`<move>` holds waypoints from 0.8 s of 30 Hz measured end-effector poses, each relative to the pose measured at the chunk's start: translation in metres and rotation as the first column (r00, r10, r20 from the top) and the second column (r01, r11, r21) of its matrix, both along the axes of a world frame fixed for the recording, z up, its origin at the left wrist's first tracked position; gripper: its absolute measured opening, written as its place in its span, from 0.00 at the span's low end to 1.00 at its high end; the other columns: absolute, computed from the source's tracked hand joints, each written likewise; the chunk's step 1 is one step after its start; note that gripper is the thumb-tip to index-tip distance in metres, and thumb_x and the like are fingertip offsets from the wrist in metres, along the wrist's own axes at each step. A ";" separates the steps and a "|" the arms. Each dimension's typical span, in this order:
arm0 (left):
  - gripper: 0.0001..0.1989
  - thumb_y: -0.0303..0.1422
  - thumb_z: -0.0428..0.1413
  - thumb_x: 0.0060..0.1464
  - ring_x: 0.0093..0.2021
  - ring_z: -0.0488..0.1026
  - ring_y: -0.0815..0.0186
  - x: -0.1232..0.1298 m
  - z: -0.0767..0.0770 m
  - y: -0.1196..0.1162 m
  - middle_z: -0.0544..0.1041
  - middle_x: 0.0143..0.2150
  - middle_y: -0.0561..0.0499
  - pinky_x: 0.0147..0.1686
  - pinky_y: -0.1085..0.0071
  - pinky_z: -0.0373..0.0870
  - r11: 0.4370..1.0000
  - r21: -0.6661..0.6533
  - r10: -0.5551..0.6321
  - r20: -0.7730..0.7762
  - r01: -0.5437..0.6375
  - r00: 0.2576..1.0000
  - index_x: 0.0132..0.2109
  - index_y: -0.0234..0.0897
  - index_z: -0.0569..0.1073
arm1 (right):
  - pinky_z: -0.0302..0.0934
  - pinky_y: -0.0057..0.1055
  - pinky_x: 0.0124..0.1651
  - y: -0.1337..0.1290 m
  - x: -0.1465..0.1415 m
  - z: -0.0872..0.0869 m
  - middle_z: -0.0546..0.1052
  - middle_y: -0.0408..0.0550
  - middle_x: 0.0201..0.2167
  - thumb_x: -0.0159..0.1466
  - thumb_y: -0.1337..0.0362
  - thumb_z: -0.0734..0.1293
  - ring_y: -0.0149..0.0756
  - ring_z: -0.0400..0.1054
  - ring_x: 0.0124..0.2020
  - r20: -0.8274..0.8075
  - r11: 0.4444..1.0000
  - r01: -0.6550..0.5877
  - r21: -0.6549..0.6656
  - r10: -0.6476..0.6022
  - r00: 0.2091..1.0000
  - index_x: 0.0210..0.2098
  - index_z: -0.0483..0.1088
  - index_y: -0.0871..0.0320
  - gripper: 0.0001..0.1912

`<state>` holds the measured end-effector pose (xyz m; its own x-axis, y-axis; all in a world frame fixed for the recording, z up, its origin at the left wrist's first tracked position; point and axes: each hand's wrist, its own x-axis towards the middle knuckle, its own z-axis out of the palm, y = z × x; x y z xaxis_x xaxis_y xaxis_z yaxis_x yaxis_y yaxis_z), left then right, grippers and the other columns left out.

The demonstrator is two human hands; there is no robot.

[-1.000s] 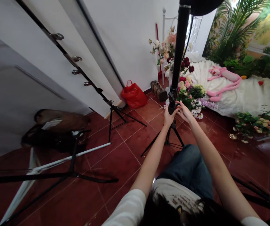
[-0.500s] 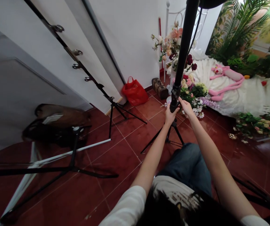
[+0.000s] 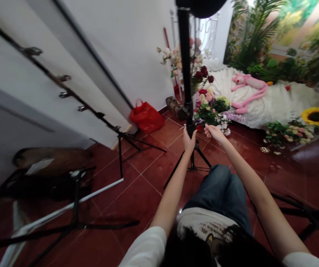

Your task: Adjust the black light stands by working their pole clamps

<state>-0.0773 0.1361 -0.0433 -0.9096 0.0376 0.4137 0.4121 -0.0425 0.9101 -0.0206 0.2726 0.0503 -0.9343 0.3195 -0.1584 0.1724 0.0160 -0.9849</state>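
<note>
In the head view, the right hand point(image 3: 214, 132) has come away from the black pole of the light stand point(image 3: 185, 63) and now rests open, its fingers spread, just beside the pole and before the floor bouquet point(image 3: 208, 111). The left hand point(image 3: 189, 141) stays raised against the pole's lower section; whether it grips cannot be told. The stand remains upright on its tripod legs point(image 3: 202, 159) upon the tile floor point(image 3: 137, 200).

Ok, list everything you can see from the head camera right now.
Stand pole: one, black, upright mid-view
Tripod stands: at least two more, black, on the floor left of the pole
Bag: one, red, against the wall
Plush panther: one, pink, on white fur
Flower bunch: one, mixed colours, just behind the pole
Sunflower: one, yellow, far right
Floor tiles: many, dark red, underfoot
Left hand: at the pole
Right hand: beside the pole, apart from it
</note>
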 end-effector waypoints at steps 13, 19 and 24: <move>0.13 0.35 0.52 0.60 0.41 0.72 0.62 0.199 -0.022 0.205 0.68 0.48 0.44 0.50 0.55 0.72 0.808 -0.175 -0.552 0.106 0.562 0.827 0.51 0.41 0.62 | 0.64 0.22 0.28 0.156 0.383 -0.028 0.78 0.44 0.24 0.53 0.45 0.76 0.26 0.69 0.23 -0.014 0.623 0.750 -0.223 -0.771 0.636 0.29 0.73 0.60 0.23; 0.17 0.43 0.52 0.63 0.47 0.74 0.66 0.326 0.074 0.335 0.75 0.47 0.44 0.55 0.64 0.70 0.247 -0.157 -0.968 -0.090 0.956 0.235 0.53 0.39 0.65 | 0.67 0.22 0.26 0.162 0.505 -0.008 0.76 0.42 0.22 0.68 0.51 0.66 0.26 0.70 0.21 0.059 0.183 0.796 -0.576 -0.963 0.264 0.29 0.69 0.57 0.17; 0.22 0.49 0.47 0.65 0.54 0.74 0.65 0.441 0.114 0.382 0.75 0.52 0.43 0.56 0.66 0.69 -0.043 -0.047 -0.999 -0.017 0.998 -0.043 0.56 0.38 0.64 | 0.64 0.21 0.24 0.159 0.540 0.004 0.74 0.41 0.22 0.72 0.54 0.58 0.25 0.67 0.20 0.017 0.160 0.623 -0.765 -0.963 0.267 0.32 0.69 0.56 0.17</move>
<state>0.3640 0.5181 0.0711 0.0961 0.8992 0.4269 -0.0183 -0.4272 0.9040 0.5196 0.4314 0.0544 -0.1671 0.9170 -0.3621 -0.6675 -0.3755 -0.6430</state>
